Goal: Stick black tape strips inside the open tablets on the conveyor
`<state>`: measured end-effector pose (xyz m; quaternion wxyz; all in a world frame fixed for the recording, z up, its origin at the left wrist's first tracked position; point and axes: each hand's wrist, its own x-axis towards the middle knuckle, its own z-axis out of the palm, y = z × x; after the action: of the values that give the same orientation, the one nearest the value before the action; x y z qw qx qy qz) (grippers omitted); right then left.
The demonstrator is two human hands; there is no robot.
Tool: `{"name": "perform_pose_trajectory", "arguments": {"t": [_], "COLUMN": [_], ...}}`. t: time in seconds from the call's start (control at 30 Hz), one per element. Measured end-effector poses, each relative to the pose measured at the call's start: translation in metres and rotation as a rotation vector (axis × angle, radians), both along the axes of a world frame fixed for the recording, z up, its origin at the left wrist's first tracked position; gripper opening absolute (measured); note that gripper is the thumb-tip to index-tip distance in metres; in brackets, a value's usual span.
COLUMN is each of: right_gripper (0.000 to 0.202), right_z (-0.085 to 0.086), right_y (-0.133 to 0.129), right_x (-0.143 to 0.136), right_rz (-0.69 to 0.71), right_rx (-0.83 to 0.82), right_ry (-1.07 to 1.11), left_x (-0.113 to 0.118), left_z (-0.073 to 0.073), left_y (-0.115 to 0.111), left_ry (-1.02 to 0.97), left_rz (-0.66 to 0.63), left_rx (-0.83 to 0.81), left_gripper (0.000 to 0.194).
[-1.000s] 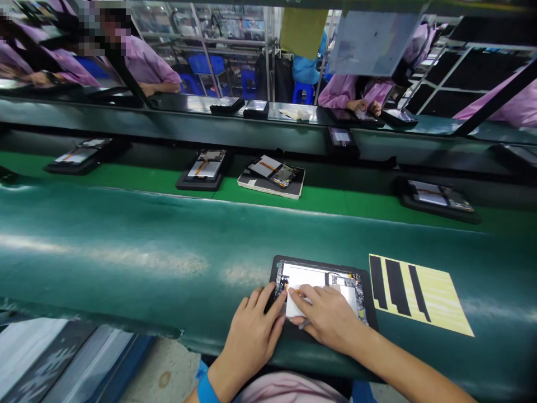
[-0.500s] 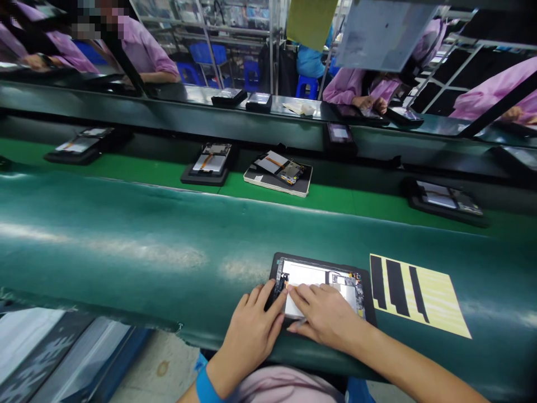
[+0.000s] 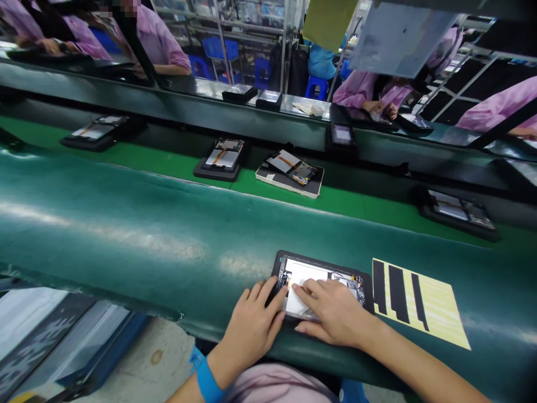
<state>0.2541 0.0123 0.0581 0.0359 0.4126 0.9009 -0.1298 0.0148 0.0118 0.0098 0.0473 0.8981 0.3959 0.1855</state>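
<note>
Opened tablet [image 3: 306, 270], face down or up not determinable, lies flat within a black surround [image 3: 368, 292] on the green bench top [image 3: 126, 224], near edge, at about 5 o'clock from the centre of view. Directions below are taken from the tablet, 12 pointing away from the wearer.

Left hand [image 3: 254, 319]: at 8 o'clock, fingers extended and loosely spread, thumb apart from the index finger. Index fingertip rests at the tablet's 9 o'clock end; nothing visible in the grasp.

Right hand [image 3: 335, 310]: laid over the middle, index fingertip on the white panel [image 3: 298, 267], close beside the left index fingertip. Thumb stands apart by the 6 o'clock edge. Other fingers bent; cannot tell whether anything is held beneath them. Circuit board [image 3: 356, 284] partly visible at the 3 o'clock end.

Yellow sheet [image 3: 442, 308]: 3 o'clock, just beside the surround, bearing three black strips [image 3: 398, 294].

Green belt [image 3: 168, 159] runs beyond the bench. On it: a pale-edged tray [image 3: 289, 187] at 11 o'clock with another opened device [image 3: 285, 160] lying askew on top; a further unit [image 3: 448, 205] at 2 o'clock.
</note>
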Motion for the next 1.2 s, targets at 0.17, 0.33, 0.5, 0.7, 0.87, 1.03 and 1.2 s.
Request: {"name": "perform_pose_trajectory", "arguments": {"t": [0.17,0.33,0.5,0.7,0.87,1.03,1.2], "right_gripper": [0.067,0.071,0.065,0.048,0.041,0.030,0.017], "right_z": [-0.003,-0.002,0.000,0.006,0.009,0.004,-0.006], "right_y": [0.001,0.001,0.001,0.003,0.007,0.017,0.031], "right_x": [-0.002,-0.004,-0.003,-0.004,-0.002,-0.003,-0.016], "right_rz": [0.028,0.033,0.019,-0.007,-0.052,-0.211,-0.259], "right_rx": [0.002,-0.019,-0.047,-0.065,-0.116,-0.115,-0.046], "right_ry": [-0.003,-0.013,-0.015,-0.028,0.095,0.275,0.284], "left_x": [-0.001,-0.002,-0.002,0.000,0.002,0.003,0.003], "left_z": [0.000,-0.002,-0.001,0.001,0.002,0.003,0.002], "left_y": [0.001,0.002,0.002,0.000,-0.001,-0.002,-0.004], "left_ry": [-0.017,-0.001,0.036,0.056,0.069,0.111,0.118], "left_rz": [-0.003,-0.015,-0.010,0.000,0.013,0.017,0.031], "left_rx": [0.000,0.023,0.024,0.015,0.005,-0.023,-0.028], "left_gripper": [0.040,0.043,0.045,0.045,0.044,0.042,0.042]}}
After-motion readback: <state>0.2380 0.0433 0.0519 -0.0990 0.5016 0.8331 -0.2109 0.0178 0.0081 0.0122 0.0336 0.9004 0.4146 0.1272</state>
